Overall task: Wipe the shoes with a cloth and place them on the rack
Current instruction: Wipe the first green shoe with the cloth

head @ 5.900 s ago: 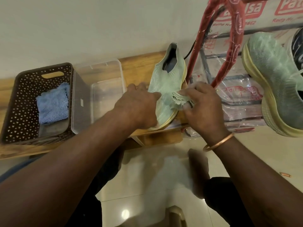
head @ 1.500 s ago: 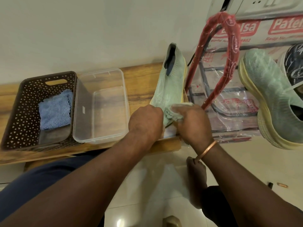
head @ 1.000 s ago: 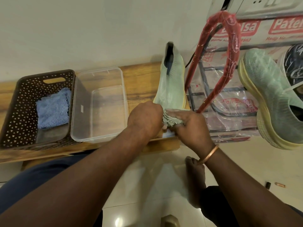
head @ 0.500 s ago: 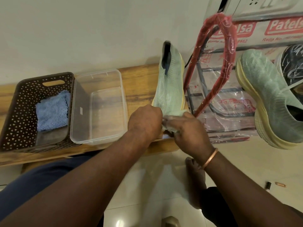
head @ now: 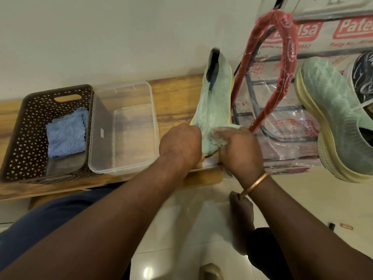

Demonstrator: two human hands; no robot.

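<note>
Shoe [head: 217, 106] lay on the wooden bench [head: 177, 93], toe at the front edge toward me, heel opening toward the wall. Nearest on my feed: left hand [head: 180, 145] curled round the toe's left side, grasping it. Right hand [head: 240, 152], copper bangle [head: 255, 181] at the wrist, clenched a bunched pale cloth [head: 219, 136] against the toe's right side. Left of the hands I saw a clear plastic tub [head: 123, 128], just beside a brown perforated basket [head: 26, 126] with a folded blue towel [head: 65, 132] inside. Right of the bench stood the rack [head: 282, 63], frame in red plastic wrap, shelves under clear film. A second shoe [head: 339, 126], same mint green, sat on it; a dark shoe [head: 363, 71] just beside that.
</note>
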